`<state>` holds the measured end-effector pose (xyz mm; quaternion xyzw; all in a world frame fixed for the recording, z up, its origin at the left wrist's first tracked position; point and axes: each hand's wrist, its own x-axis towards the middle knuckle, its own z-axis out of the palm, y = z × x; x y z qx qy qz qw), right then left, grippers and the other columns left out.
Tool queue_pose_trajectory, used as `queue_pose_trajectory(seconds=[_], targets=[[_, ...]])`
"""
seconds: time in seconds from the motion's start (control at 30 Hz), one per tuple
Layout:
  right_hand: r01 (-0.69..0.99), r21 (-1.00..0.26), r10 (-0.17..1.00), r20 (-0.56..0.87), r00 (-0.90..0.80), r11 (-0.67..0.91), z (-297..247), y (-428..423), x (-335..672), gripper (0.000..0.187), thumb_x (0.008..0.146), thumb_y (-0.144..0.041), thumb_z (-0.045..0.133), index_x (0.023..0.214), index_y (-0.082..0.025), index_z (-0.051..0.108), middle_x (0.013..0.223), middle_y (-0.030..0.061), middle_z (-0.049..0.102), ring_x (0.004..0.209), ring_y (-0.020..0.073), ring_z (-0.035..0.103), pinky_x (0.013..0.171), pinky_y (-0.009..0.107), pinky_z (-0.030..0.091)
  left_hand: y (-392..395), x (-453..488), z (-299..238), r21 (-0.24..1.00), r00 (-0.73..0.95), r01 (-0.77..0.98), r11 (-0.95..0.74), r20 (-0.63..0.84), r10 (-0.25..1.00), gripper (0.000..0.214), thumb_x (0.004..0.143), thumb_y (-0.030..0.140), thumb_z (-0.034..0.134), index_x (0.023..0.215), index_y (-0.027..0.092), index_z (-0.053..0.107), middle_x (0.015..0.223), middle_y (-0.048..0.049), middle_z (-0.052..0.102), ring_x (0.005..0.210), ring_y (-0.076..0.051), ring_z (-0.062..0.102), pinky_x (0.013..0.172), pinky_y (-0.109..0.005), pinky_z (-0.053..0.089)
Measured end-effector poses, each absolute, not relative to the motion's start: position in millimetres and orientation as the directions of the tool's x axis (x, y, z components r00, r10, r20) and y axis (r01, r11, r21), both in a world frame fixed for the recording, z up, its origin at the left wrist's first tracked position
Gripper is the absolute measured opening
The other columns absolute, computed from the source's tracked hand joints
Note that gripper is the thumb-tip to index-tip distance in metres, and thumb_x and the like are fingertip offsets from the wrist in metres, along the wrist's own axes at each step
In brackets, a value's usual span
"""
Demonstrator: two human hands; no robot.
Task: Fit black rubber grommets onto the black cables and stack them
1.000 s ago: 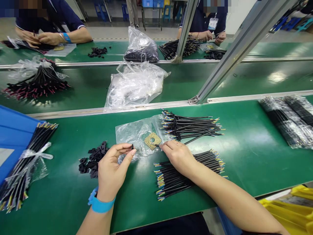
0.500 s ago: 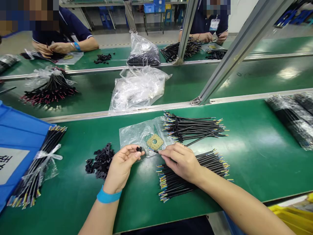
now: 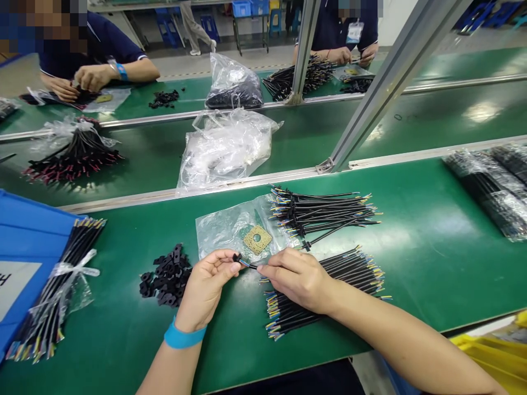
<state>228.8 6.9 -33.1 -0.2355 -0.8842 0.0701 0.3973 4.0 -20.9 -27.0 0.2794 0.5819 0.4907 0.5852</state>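
Note:
My left hand (image 3: pixel 208 282) pinches a small black clip (image 3: pixel 236 257) between thumb and fingertips. My right hand (image 3: pixel 298 277) grips the end of a black cable (image 3: pixel 252 266) whose coloured wire tips touch the clip. Under my right hand lies a pile of black cables (image 3: pixel 329 291) with coloured ends. A second cable pile (image 3: pixel 325 211) lies just behind it. A heap of black clips (image 3: pixel 164 277) sits left of my left hand. A clear plastic bag (image 3: pixel 230 230) with a tan perforated square (image 3: pixel 257 240) on it lies behind both hands.
A blue bin (image 3: pixel 24 241) and a tied cable bundle (image 3: pixel 53 296) lie at the left. Wrapped cable bundles (image 3: pixel 489 192) sit far right. A crumpled clear bag (image 3: pixel 226 145) rests on the middle belt. Metal frame posts (image 3: pixel 387 82) rise behind. Two other people work across the far bench.
My hands have come together: the cable end in my right hand moved left until its wire tips met the clip in my left hand. The view shifted slightly.

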Motion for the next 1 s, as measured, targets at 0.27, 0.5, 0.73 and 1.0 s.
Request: queue_pose_trajectory(seconds=[0.27, 0.5, 0.73, 1.0], targets=[[0.320, -0.442, 0.545, 0.658, -0.519, 0.838, -38, 6, 226, 0.014, 0.096, -0.013, 0.064, 0.108, -0.016, 0.071, 0.093, 0.0035, 0.072, 0.085, 0.0115, 0.065, 0.079, 0.024, 0.058, -27, 0, -31, 0.943, -0.058, 0.016, 0.334, -0.332, 0.941, 0.032, 0.060, 0.032, 0.093, 0.084, 0.018, 0.078, 0.068, -0.0039, 0.073, 0.066, -0.019, 0.072, 0.064, -0.028, 0.061], [0.344, -0.470, 0.583, 0.649, -0.489, 0.813, -35, 3, 226, 0.010, 0.099, -0.016, 0.062, 0.105, -0.017, 0.070, 0.091, 0.0029, 0.074, 0.084, 0.0121, 0.067, 0.078, 0.025, 0.058, -31, 6, -30, 0.976, -0.076, 0.069, 0.208, -0.203, 0.976, 0.023, 0.062, 0.028, 0.090, 0.080, 0.019, 0.078, 0.066, -0.0037, 0.074, 0.063, -0.019, 0.072, 0.061, -0.028, 0.061], [0.320, -0.580, 0.648, 0.539, -0.538, 0.749, -29, 3, 226, 0.010, 0.099, -0.022, 0.064, 0.098, -0.014, 0.070, 0.086, 0.0028, 0.074, 0.076, 0.0124, 0.066, 0.074, 0.025, 0.055, -34, 2, -29, 0.953, -0.019, 0.296, -0.058, 0.066, 0.998, 0.010, 0.070, 0.027, 0.088, 0.075, 0.024, 0.079, 0.078, -0.0048, 0.078, 0.075, -0.022, 0.074, 0.072, -0.033, 0.062], [0.277, -0.775, 0.734, 0.325, -0.596, 0.568, -25, 1, 226, 0.013, 0.099, -0.024, 0.063, 0.091, -0.017, 0.072, 0.078, 0.0012, 0.071, 0.067, 0.0108, 0.062, 0.067, 0.022, 0.048, -34, 5, -26, 0.932, 0.113, 0.326, -0.155, 0.124, 0.986, 0.009, 0.074, 0.026, 0.087, 0.073, 0.023, 0.078, 0.075, -0.0052, 0.078, 0.071, -0.021, 0.075, 0.069, -0.031, 0.062]])
